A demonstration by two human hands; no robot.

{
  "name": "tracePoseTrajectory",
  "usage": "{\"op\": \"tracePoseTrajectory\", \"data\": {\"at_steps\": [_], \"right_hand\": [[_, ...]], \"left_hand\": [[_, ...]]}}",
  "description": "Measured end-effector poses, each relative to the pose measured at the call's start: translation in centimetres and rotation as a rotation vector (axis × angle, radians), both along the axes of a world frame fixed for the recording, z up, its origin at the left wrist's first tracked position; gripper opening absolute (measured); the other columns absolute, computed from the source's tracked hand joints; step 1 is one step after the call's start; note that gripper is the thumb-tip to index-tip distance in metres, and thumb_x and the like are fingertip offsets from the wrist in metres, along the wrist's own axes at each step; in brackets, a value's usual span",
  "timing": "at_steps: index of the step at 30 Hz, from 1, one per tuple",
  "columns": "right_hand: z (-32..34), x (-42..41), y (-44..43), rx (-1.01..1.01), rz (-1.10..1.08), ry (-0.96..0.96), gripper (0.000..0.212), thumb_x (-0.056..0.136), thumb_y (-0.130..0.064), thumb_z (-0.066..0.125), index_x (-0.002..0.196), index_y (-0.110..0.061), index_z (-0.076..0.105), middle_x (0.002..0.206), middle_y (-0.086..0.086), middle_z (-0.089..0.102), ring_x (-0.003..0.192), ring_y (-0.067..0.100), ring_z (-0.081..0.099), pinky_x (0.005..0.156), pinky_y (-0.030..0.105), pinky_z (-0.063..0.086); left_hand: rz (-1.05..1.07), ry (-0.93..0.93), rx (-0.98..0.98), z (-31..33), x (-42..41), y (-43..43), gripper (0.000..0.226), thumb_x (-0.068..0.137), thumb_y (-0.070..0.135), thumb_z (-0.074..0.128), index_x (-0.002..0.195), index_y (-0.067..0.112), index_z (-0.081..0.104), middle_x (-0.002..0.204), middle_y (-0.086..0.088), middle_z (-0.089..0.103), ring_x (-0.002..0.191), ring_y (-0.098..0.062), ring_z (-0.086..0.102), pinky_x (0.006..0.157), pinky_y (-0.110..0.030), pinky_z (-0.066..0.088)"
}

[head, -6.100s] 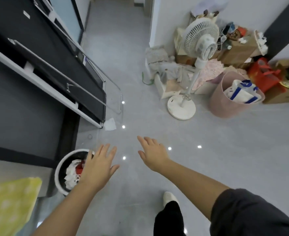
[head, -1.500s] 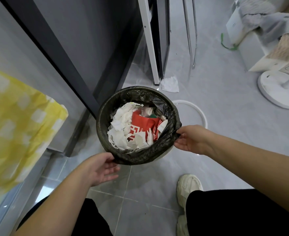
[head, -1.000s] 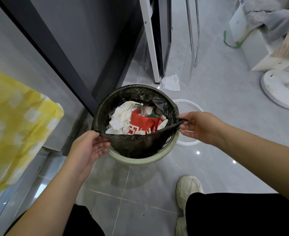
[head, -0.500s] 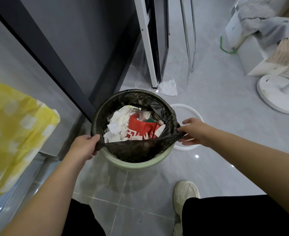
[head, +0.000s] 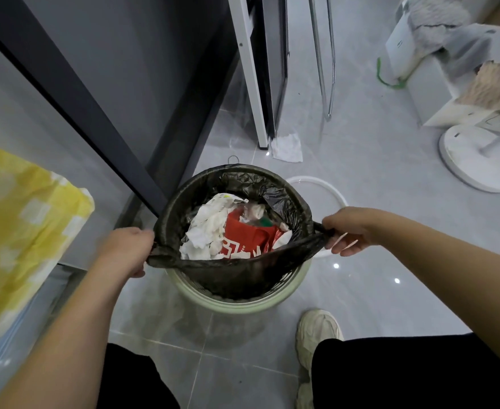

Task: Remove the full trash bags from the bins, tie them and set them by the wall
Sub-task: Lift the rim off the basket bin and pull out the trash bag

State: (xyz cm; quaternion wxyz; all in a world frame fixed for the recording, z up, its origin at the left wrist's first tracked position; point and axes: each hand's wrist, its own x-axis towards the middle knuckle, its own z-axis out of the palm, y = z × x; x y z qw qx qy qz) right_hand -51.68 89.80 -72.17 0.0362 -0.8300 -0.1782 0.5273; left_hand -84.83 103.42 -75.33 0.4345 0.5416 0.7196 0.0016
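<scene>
A black trash bag (head: 237,276) sits in a round pale green bin (head: 243,302) on the grey tiled floor. Crumpled white paper (head: 207,228) and a red carton (head: 246,240) fill it. My left hand (head: 125,250) grips the bag's rim on the left side. My right hand (head: 349,228) grips the rim on the right. The near edge of the bag is pulled off the bin and stretched taut between both hands; the far edge still lies around the bin's rim.
A white ring (head: 319,187) lies on the floor just behind the bin. A crumpled tissue (head: 287,147) lies by a dark cabinet (head: 269,69). A fan base (head: 478,163) stands at the right, yellow cloth (head: 21,225) at the left. My shoe (head: 316,329) is near the bin.
Both hands took hold of the bag's rim and pulled its near edge free of the bin. Over the last half second the edge has stretched tighter and risen slightly.
</scene>
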Motion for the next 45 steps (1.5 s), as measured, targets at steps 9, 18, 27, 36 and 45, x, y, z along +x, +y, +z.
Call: {"op": "tracePoseTrajectory", "data": {"at_steps": [9,18,27,36,45], "right_hand": [[0.3,1.0,1.5,0.197,-0.083,0.049,0.009,0.093,-0.005,0.053,0.084,-0.007,0.057,0.075,0.009,0.059,0.061,0.017,0.054,0.057,0.027,0.054],[0.9,1.6,1.4,0.09,0.014,0.212,0.022,0.091,-0.028,0.053,0.095,-0.01,0.065,0.081,0.007,0.066,0.068,0.02,0.059,0.067,0.031,0.054],[-0.2,1.1,2.0,0.37,-0.125,-0.107,0.02,0.09,-0.009,0.056,0.071,-0.015,0.054,0.072,0.004,0.054,0.064,0.015,0.051,0.052,0.024,0.043],[0.6,2.3,1.6,0.392,0.02,0.044,0.012,0.084,-0.013,0.053,0.074,-0.02,0.056,0.07,-0.002,0.058,0.066,0.013,0.054,0.066,0.028,0.05],[-0.9,0.8,2.6,0.361,0.094,-0.148,0.044,0.084,-0.052,0.059,0.103,-0.012,0.064,0.098,0.009,0.069,0.092,0.027,0.066,0.084,0.042,0.056]], "left_hand": [[-0.176,0.007,0.254,-0.2,1.1,0.0,0.033,0.096,0.03,0.047,0.079,0.002,0.056,0.067,-0.017,0.062,0.047,-0.026,0.055,0.053,-0.03,0.04],[-0.152,-0.056,0.191,-0.5,0.7,0.7,0.056,0.088,0.062,0.038,0.066,0.011,0.043,0.056,-0.011,0.052,0.046,-0.027,0.052,0.053,-0.032,0.042],[-0.207,0.11,0.397,-1.5,2.5,1.7,0.032,0.097,0.029,0.044,0.073,0.009,0.053,0.082,-0.015,0.061,0.077,-0.032,0.052,0.068,-0.037,0.043],[-0.315,0.014,0.513,-0.2,3.6,1.5,0.032,0.093,0.041,0.043,0.08,0.015,0.055,0.072,-0.002,0.059,0.071,-0.022,0.055,0.063,-0.036,0.044],[-0.229,0.199,0.417,-1.9,5.7,3.6,0.043,0.092,0.053,0.041,0.093,0.013,0.056,0.091,-0.009,0.062,0.082,-0.028,0.052,0.07,-0.038,0.047]]}}
